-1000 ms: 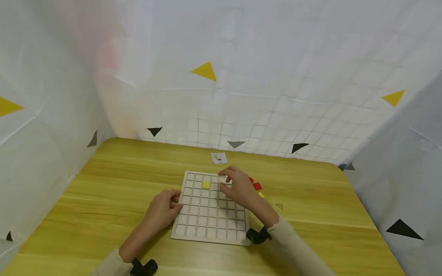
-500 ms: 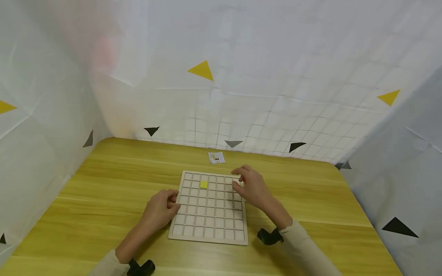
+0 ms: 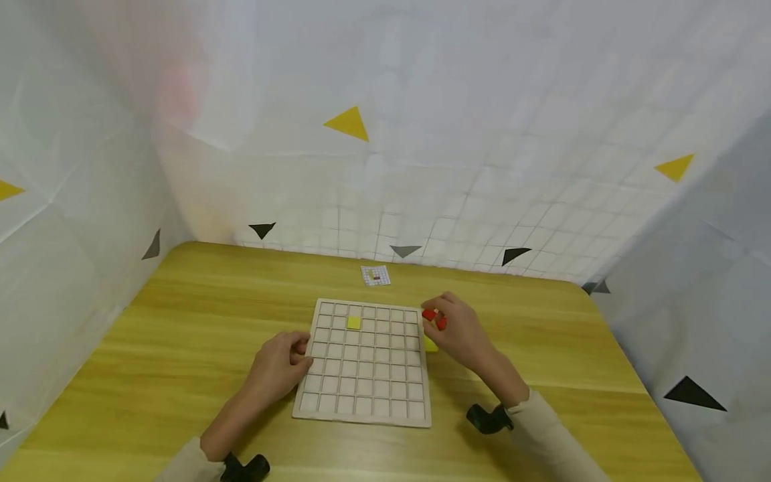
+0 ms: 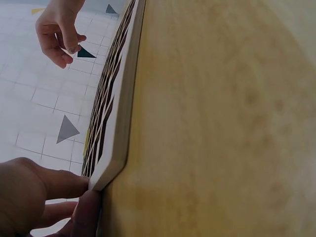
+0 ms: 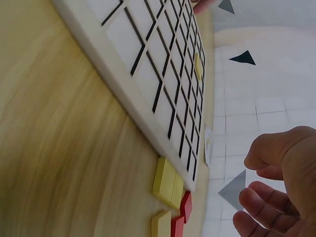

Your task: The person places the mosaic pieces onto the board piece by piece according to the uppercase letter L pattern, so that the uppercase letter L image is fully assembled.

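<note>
While its near edge faces the person, the grid board [image 3: 364,368] lies flat on the desk [image 3: 211,301], its sides running toward the back wall [image 3: 458,100]; whether either axis is longer cannot be told at this angle. A yellow tile [image 3: 354,323] sits on it, second row from the far edge, third column from the left. The left hand [image 3: 279,365] grips the left edge between thumb and bent fingers. The right hand [image 3: 454,328] holds nothing, thumb and forefinger parted near two red tiles [image 5: 186,206] by the far right corner. The right wrist view shows three loose yellow tiles [image 5: 163,182], two side by side; the head view gives only a yellow patch there, partly obstructed by the right hand. Beyond the far edge lies a small patterned card [image 3: 376,275].
</note>
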The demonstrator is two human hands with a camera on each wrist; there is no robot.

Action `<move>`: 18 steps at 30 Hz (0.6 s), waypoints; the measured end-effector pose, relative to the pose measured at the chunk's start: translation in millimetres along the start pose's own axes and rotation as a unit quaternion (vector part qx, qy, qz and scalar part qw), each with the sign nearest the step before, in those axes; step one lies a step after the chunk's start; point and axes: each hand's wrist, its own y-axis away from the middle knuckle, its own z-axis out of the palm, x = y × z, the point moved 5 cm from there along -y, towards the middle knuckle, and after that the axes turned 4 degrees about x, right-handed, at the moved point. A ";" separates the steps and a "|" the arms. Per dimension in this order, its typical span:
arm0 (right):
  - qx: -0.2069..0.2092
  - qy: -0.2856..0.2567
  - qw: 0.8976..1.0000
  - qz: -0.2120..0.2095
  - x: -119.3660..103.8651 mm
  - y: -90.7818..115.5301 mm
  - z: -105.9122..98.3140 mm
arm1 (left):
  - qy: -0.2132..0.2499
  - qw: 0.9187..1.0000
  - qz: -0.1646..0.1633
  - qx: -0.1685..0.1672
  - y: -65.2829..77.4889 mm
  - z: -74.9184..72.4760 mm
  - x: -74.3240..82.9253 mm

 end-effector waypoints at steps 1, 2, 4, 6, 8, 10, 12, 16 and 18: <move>0.000 -0.001 1.000 0.000 1.1 0.9 -0.5 | 0.000 1.000 -0.002 0.000 0.4 -0.2 -0.7; 0.001 0.000 1.000 0.001 2.1 2.0 -1.1 | 0.000 1.000 -0.002 0.001 0.5 0.0 -1.6; 0.003 0.000 1.000 0.002 4.4 4.5 -2.4 | 0.003 1.000 -0.002 0.001 0.7 0.4 -2.6; 0.005 -0.001 1.000 0.003 6.6 7.4 -4.2 | 0.006 1.000 0.001 0.001 1.2 0.4 -3.0; 0.004 0.001 1.000 0.007 9.5 11.8 -5.5 | 0.008 1.000 0.002 -0.002 1.2 1.1 -3.2; 0.001 0.005 1.000 0.010 12.4 15.4 -6.5 | 0.009 1.000 0.001 -0.003 1.5 1.4 -3.5; -0.002 0.014 1.000 0.013 15.1 17.9 -7.4 | 0.008 1.000 -0.001 -0.003 1.8 1.2 -3.5; -0.009 0.031 0.999 0.022 20.5 21.8 -9.4 | 0.009 1.000 0.000 0.001 2.1 0.3 -2.5; -0.015 0.035 0.999 0.025 23.0 24.0 -9.8 | 0.009 1.000 0.000 0.002 1.8 -0.3 -1.5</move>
